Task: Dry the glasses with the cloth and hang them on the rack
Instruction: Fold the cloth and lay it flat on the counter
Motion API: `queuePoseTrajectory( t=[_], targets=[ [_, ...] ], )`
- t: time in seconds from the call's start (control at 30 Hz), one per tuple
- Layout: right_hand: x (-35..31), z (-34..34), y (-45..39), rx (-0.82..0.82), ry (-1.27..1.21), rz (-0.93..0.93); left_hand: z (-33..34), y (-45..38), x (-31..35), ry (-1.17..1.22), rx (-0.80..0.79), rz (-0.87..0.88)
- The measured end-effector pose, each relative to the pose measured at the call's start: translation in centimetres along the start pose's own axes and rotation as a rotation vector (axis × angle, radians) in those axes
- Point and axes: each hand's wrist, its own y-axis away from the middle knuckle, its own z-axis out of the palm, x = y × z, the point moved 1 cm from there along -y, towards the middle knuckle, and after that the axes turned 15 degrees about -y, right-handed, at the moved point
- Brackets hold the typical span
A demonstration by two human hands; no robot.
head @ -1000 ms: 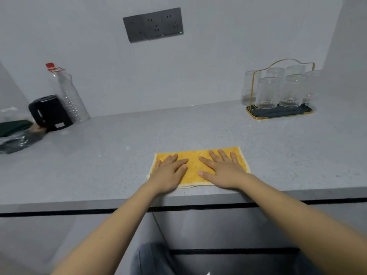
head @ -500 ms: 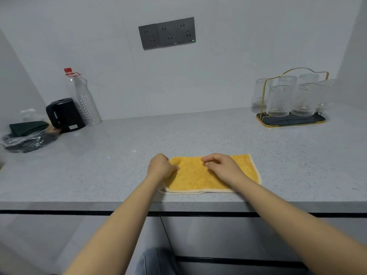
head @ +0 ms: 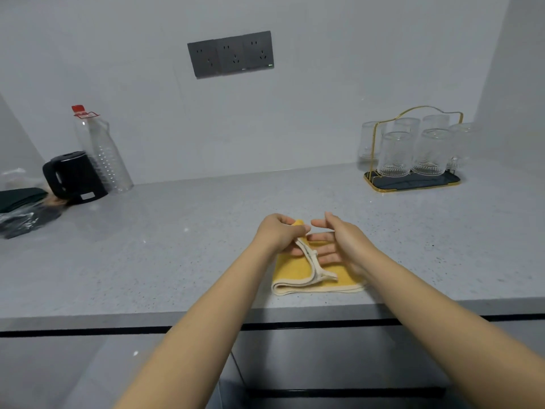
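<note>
the left hand (head: 278, 234) pinches a lifted edge of the yellow cloth (head: 290, 271), fingers curled round the cream-bordered hem so that a fold stands up off the counter. the right hand (head: 339, 242) is beside it, palm turned inward and fingers straight and relaxed, grasping nothing; its fingertips lie just under or against the raised fold (which of the two i cannot tell). the remainder of the cloth lies doubled on the grey countertop (head: 177, 246), close to its front edge.

well apart, at the far right against the wall, the ribbed glasses (head: 395, 154) stand upside down on the gold-wire rack (head: 413, 181) with its dark tray. far left are a black kettle (head: 73, 175) and a clear plastic bottle (head: 103, 152).

this looks like the opening step: taking up the cloth. no glass is in hand, so drying seems not yet begun. the next move likely calls for gathering the cloth into one hand and reaching right for a glass.
</note>
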Motion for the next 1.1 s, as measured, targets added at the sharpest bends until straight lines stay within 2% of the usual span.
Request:
queuePoseTrajectory(
  t=[0.23, 0.33, 0.43, 0.5, 0.6, 0.73, 0.87, 0.93, 0.97, 1.03, 1.1],
  targets=[
    [-0.4, -3.9, 0.2, 0.113, 0.070, 0.000, 5.5, -1.0, 0.2, 0.098, 0.014, -0.012],
    [-0.4, -4.7, 0.5, 0.176, 0.236, -0.076, 6.7, -0.8, 0.5, 0.199, -0.008, -0.001],
    [-0.5, -5.0, 0.9, 0.121, 0.357, -0.110, 6.6, -0.6, 0.6, 0.226, 0.032, 0.041],
    [-0.5, -5.0, 0.8, 0.113, 0.495, -0.102, 6.1, -0.5, 0.3, 0.088, 0.125, 0.098],
    [-0.9, -4.7, 0.2, 0.157, 0.634, -0.134, 5.1, -0.6, -0.7, -0.288, 0.298, 0.255],
    [-1.3, -5.3, -0.7, 0.237, 0.786, -0.231, 5.0, -1.0, -1.8, -0.583, 0.328, 0.271],
    [0.6, -5.2, -0.4, 0.287, 1.200, -0.316, 5.4, -0.6, -2.6, -0.871, 0.354, 0.301],
    [1.2, -5.1, 0.1, 0.299, 1.330, -0.504, 5.6, -0.3, -2.8, -1.005, 0.319, 0.347],
    [1.5, -5.1, 0.2, 0.253, 1.390, -0.556, 5.8, -0.1, -2.9, -1.074, 0.273, 0.358],
    [2.2, -5.1, 0.1, 0.122, 1.486, -0.450, 6.0, -0.2, -3.5, -1.155, 0.112, 0.330],
    [2.9, -5.4, -0.2, 0.038, 1.494, -0.192, 6.1, -0.5, -4.0, -1.150, -0.029, 0.287]
  ],
)
